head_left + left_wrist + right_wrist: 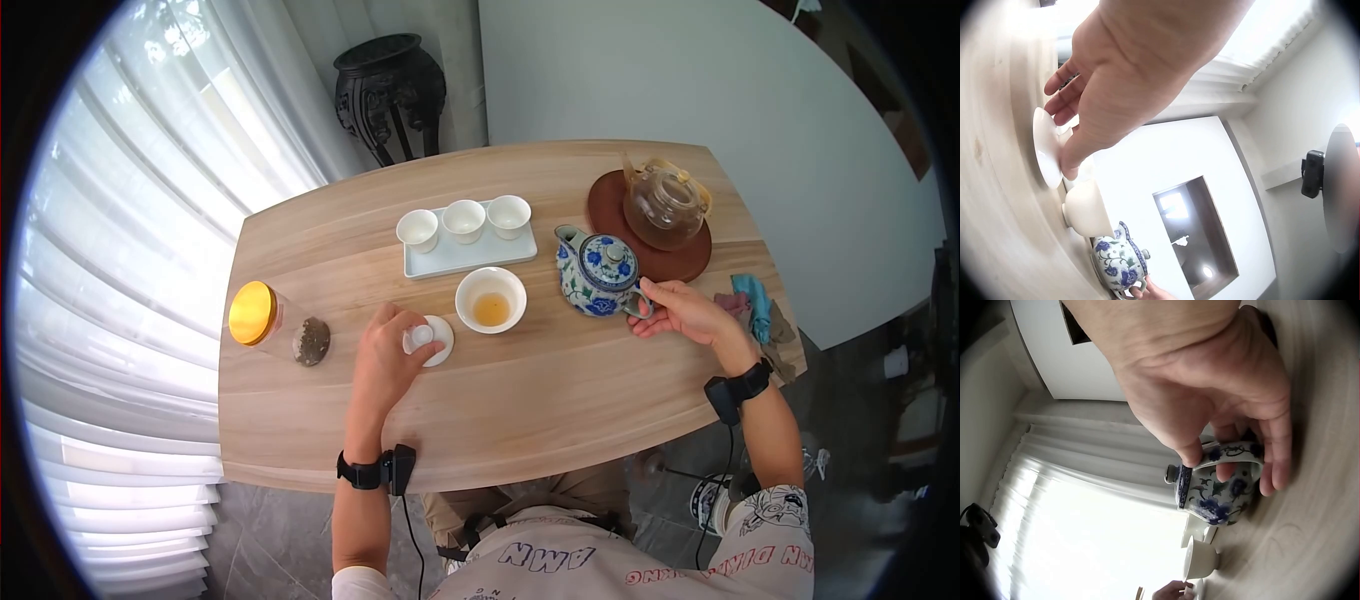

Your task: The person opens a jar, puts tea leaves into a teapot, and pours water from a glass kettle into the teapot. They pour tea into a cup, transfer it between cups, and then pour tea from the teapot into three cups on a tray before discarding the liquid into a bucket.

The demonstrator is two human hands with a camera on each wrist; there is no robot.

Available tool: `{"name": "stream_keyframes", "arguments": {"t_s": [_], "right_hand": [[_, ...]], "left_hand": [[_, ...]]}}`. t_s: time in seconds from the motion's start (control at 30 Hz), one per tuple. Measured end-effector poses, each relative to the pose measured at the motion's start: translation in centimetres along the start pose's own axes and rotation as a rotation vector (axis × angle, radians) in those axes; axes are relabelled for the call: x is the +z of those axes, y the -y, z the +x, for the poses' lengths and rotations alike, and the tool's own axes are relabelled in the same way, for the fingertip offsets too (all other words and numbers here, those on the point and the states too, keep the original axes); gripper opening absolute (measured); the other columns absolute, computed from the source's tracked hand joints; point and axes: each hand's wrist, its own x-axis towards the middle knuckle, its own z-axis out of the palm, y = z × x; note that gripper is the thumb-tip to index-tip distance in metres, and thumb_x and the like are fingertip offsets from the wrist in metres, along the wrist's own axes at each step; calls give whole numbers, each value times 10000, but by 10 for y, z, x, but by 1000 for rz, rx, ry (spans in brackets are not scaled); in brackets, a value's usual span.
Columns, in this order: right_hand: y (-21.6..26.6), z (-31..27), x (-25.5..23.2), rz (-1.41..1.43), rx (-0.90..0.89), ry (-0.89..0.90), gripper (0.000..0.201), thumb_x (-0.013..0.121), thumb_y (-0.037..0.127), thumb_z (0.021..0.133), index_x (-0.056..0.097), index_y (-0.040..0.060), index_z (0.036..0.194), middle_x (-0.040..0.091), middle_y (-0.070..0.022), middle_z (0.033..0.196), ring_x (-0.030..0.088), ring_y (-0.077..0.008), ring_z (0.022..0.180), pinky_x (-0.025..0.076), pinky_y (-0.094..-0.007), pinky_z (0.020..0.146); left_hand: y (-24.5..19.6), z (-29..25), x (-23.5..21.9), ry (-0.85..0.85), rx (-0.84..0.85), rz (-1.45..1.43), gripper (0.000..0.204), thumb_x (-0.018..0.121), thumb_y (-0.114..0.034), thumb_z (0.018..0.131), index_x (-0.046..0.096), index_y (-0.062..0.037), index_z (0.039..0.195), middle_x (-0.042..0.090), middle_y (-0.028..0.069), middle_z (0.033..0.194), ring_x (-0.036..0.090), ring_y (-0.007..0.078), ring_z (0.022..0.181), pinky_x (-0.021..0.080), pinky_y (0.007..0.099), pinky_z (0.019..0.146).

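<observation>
In the head view my left hand (pixel 387 350) has its thumb and fingers around the knob of a small white lid (pixel 443 343), low over the wood. The lid (pixel 1046 150) stands close to the tabletop in the left wrist view. Just right of it is a white bowl (pixel 517 305) with amber tea inside. My right hand (pixel 690 312) grips the handle of a blue-and-white floral teapot (pixel 600 285), its own lid on top. Seen from the right wrist, thumb and fingers curl round the teapot handle (pixel 1235 450).
Three white cups (pixel 464 222) stand on a pale tray (pixel 450 262) behind the bowl. At the back right, a glass teapot (pixel 667 215) sits on a brown round board (pixel 606 205). A yellow-lidded jar (pixel 252 312) lies at left; crumpled cloths (pixel 757 308) are at the right edge.
</observation>
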Motion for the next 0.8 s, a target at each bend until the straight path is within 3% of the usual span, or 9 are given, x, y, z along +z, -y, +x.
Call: {"name": "stream_keyframes", "arguments": {"t_s": [0.13,0.8], "right_hand": [[-1,0,-1,3,-1,2,588,580,628,1037,637,66,875,715,-143,1016,742,-218,918,621,-348,855],[-1,0,-1,2,6,0,582,582,627,1036,630,71,870,715,-143,1015,740,-221,920,620,-347,853]], "left_hand": [[0,0,0,22,-34,11,322,910,-98,762,754,-2,1027,681,140,1023,684,315,959,539,414,838],[6,-1,4,42,-42,0,332,909,-89,744,739,12,1011,670,144,1024,692,316,960,553,412,861]]}}
